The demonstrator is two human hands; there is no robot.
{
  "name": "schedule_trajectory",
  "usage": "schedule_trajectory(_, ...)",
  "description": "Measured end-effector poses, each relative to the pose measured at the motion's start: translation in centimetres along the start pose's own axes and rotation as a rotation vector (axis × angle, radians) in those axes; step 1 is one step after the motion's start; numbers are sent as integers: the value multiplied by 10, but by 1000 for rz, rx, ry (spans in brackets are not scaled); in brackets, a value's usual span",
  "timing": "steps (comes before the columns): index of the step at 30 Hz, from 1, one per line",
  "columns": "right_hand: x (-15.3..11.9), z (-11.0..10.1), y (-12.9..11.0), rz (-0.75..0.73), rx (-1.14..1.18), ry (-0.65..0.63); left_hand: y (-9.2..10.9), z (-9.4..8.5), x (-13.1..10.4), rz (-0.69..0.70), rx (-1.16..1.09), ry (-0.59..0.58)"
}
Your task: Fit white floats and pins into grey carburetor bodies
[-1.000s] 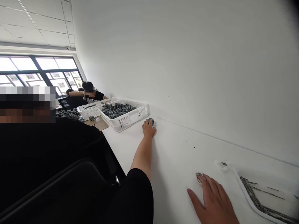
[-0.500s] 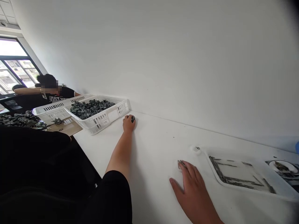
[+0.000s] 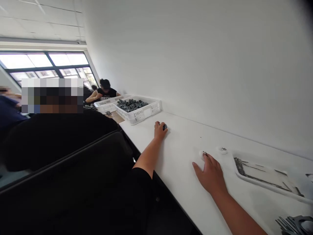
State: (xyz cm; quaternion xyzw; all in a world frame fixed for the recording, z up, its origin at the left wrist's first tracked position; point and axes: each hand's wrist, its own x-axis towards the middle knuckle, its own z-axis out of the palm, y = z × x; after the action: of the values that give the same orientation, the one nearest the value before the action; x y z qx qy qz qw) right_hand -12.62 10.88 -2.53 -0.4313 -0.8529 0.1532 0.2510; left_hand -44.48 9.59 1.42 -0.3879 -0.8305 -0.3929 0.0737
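Observation:
My left hand (image 3: 159,131) is closed around a small dark metal part (image 3: 164,126), close to the white table surface and just in front of a white plastic crate (image 3: 149,110). Similar dark metal parts (image 3: 132,105) fill that crate. My right hand (image 3: 212,171) reaches over the table with thumb and fingers apart. Its fingertips are at a small round white dish (image 3: 201,153), which the fingers partly cover. Small metal pieces seem to lie in it, too small to name. A second white dish (image 3: 222,150) stands just beyond, also with small metal bits.
To the right is a white tray (image 3: 265,186) of thin metal rods. A grey metal part with prongs (image 3: 295,225) lies at the lower right. A co-worker (image 3: 61,140) sits close on my left; another person (image 3: 106,93) works past the crates. The wall (image 3: 220,81) borders the table.
The view has swung left, bringing the nearby co-worker and more windows into sight. My left hand, still holding the metal part, is slightly farther from the crate. My right hand stays by the dish.

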Motion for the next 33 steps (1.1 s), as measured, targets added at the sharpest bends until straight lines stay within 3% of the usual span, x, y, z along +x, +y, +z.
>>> schedule_trajectory(5, -1, -13, -6, 11, 137, -49, 23, -15, -61, 50, -159, -52)
schedule_trajectory(9, -2, -18, -3, 15, 286, -8, 49, -23, -112, 102, -306, -110)
schedule_trajectory(15, 7, -21, 6, 143, 523, 6, 90, -16, -168, 56, -478, -99)
schedule_trajectory(18, 6, -29, 7, 206, 634, -70, 106, -7, -184, 33, -537, -107)
schedule_trajectory(24, -12, -46, 10, 125, 848, -270, 121, -6, -202, 72, -582, -137)
schedule_trajectory(33, -27, -51, 6, 30, 967, -94, 122, -3, -205, 167, -577, -204)
